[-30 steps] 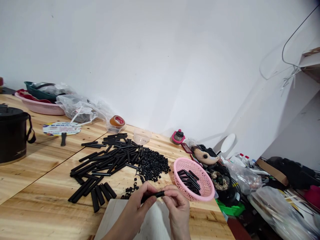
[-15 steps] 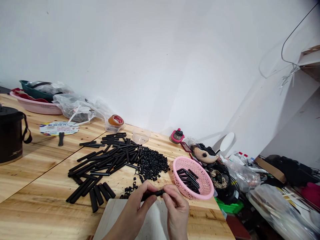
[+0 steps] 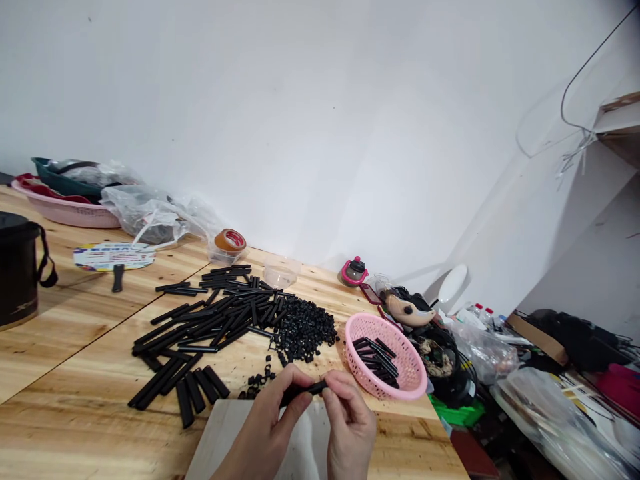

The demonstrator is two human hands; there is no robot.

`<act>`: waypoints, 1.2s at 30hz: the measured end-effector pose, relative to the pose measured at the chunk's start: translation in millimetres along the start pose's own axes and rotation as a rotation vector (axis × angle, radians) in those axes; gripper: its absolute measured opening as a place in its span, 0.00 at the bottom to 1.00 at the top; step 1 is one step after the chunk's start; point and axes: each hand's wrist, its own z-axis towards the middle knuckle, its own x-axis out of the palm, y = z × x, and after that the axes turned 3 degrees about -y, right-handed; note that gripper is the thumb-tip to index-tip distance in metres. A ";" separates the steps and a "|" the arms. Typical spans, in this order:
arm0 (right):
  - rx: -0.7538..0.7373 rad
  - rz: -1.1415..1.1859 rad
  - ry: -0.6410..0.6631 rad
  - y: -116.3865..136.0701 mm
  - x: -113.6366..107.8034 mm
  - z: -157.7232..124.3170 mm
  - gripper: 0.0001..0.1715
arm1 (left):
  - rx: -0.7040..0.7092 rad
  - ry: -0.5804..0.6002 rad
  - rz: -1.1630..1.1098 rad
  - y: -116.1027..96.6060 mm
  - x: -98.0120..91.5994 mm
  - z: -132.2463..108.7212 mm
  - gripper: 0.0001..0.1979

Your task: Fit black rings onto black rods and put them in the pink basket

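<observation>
Above a pale board [image 3: 220, 437], my left hand [image 3: 273, 423] is closed around a short black tube [image 3: 315, 388]. The thumb and fingertips of my right hand [image 3: 347, 420] pinch the tube's right end, where any small part between them is hidden. Just beyond my hands lies a heap of small black pieces [image 3: 306, 330], with a few more loose ones near my left fingers. Many black tubes [image 3: 210, 323] are spread on the table to the left. To the right, a pink basket [image 3: 360, 373] has several black tubes lying in it.
On the wooden table [image 3: 90, 427] stand a black canister [image 3: 17, 273], a hand fan [image 3: 115, 257], a tape roll [image 3: 230, 241] and a clear tub [image 3: 280, 275]. Plastic bags [image 3: 160, 213] lie at the back left. Past the basket is clutter with a green tray [image 3: 460, 413].
Both hands keep their grip on the black tube, with only slight finger movement at its right end. The whole view has shifted a little.
</observation>
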 end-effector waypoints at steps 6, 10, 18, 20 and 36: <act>-0.084 -0.144 0.103 10.1 -3.4 6.4 0.07 | -0.088 -0.006 -0.044 -3.6 -1.6 4.2 0.09; -0.103 -0.154 0.170 10.7 -9.0 13.0 0.08 | -0.137 0.031 -0.088 -8.5 -2.8 7.2 0.09; -0.077 -0.031 0.144 7.0 -7.0 11.0 0.06 | -0.160 0.062 -0.061 -3.8 -3.9 7.3 0.10; -0.061 -0.009 0.132 7.1 -5.8 9.6 0.04 | -0.157 0.064 -0.055 -4.6 -4.0 7.1 0.09; -0.065 -0.029 0.151 8.2 -6.4 4.5 0.02 | -0.109 0.088 -0.007 -12.8 -5.4 2.8 0.07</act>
